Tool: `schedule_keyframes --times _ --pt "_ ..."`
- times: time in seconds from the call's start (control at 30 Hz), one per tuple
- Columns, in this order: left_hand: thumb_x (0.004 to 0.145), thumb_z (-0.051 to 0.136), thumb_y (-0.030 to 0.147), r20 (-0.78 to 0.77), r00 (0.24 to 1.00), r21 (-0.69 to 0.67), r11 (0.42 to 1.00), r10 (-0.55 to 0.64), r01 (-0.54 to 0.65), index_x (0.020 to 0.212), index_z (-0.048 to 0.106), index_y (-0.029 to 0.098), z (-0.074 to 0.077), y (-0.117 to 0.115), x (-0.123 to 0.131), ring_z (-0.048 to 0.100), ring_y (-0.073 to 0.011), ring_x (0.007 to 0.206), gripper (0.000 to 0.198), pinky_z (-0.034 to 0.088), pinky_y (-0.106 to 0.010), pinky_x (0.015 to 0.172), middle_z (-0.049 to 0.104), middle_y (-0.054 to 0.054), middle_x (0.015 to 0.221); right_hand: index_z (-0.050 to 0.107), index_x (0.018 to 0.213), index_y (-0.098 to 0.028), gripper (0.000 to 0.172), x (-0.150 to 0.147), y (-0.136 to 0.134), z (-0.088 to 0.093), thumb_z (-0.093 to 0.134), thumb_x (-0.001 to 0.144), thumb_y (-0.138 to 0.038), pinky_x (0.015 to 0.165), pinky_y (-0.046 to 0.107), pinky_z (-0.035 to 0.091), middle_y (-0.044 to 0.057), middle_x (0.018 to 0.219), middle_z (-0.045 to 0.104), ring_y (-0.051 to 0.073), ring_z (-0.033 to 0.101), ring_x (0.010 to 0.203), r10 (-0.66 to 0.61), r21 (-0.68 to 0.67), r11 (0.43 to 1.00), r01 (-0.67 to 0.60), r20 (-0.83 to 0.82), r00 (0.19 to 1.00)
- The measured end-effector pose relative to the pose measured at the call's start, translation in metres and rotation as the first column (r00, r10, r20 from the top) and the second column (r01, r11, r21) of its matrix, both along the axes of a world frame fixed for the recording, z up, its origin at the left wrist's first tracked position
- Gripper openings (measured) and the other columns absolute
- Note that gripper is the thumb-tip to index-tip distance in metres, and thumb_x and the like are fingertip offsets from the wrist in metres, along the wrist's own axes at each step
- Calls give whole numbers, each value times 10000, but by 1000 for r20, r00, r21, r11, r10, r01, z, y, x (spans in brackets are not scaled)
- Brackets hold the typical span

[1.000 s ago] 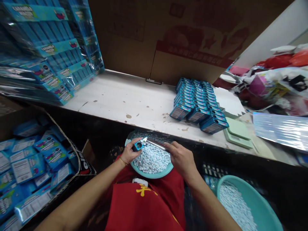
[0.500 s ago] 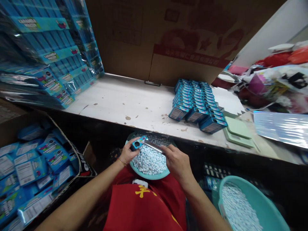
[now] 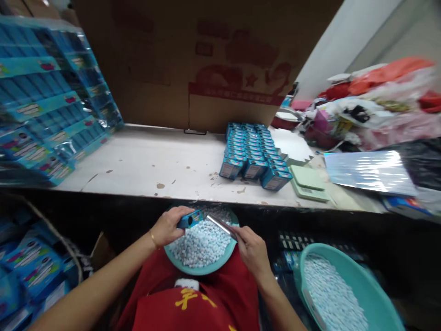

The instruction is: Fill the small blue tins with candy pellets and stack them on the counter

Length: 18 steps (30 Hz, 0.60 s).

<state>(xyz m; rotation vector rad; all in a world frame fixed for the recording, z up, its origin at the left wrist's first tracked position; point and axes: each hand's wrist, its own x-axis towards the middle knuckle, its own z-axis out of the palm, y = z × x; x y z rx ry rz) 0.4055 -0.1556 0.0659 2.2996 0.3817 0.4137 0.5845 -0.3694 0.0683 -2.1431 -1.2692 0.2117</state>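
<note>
My left hand (image 3: 167, 226) is closed round a small blue box (image 3: 189, 219), held over a teal bowl (image 3: 199, 268) that rests on my lap and is full of small white-blue candies (image 3: 201, 243). My right hand (image 3: 251, 249) grips a shiny metal scoop (image 3: 220, 225) whose tip points toward the box. Both hands hover just above the candies. Filled blue boxes (image 3: 253, 155) stand in neat rows on the white worktop (image 3: 151, 161) ahead.
A big teal basin (image 3: 365, 294) of the same candies sits at lower right. Wrapped packs of blue boxes (image 3: 44, 105) pile up at left; loose flat cartons (image 3: 27, 271) fill a box below. A green scale (image 3: 308, 181), foil sheet (image 3: 368, 171), bags and a cardboard wall (image 3: 206, 64) border the worktop.
The view has swung right and tilted, shifting everything left and down. The scoop's tip has drawn back a little from the box; both hands stay over the bowl.
</note>
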Motion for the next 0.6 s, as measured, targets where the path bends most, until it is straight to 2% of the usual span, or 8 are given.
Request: schedule_keyframes --times 0.13,0.27,0.33,0.47,0.53,0.6 --pt "637 556 173 63 996 -150 988 56 -46 1090 514 210 22 11 25 534 -210 959 456 418 -349 863 570 -67 1045 616 970 -187 303 9 -26 -24 344 845 -228 653 213 427 42 762 583 123 557 708 -81 22 996 85 -148 986" --pt "668 576 256 161 985 -343 939 69 -9 1108 480 150 35 14 86 551 -197 913 462 427 -336 843 590 -76 1013 619 973 -180 324 15 -42 -32 339 850 -290 659 226 445 56 775 600 136 569 718 -145 82 981 178 -307 941" --pt "650 597 271 209 976 -374 927 59 24 1089 493 140 34 11 127 555 -195 898 470 429 -330 835 598 -68 1003 622 975 -184 333 18 -48 -29 344 846 -316 659 228 454 61 783 609 144 577 731 -163 99 973 207 -338 927" --pt "622 617 270 245 969 -344 936 11 76 992 547 140 25 -3 210 570 -185 822 399 445 -319 785 620 -32 896 639 950 -199 335 22 -61 -26 362 834 -347 672 220 470 60 803 628 151 594 763 -225 111 953 281 -362 905" --pt "640 601 272 250 968 -348 934 10 80 1014 534 145 18 -12 245 571 -190 831 401 443 -325 788 620 -33 893 650 931 -205 326 24 -68 -31 380 825 -352 674 216 476 59 798 636 153 601 760 -247 103 947 303 -367 897" --pt "654 591 264 241 969 -328 945 60 23 1098 485 158 12 -19 271 556 -210 905 468 418 -350 837 605 -53 959 658 921 -214 315 25 -75 -43 396 816 -353 652 209 482 57 776 642 153 607 736 -240 109 949 297 -362 901"
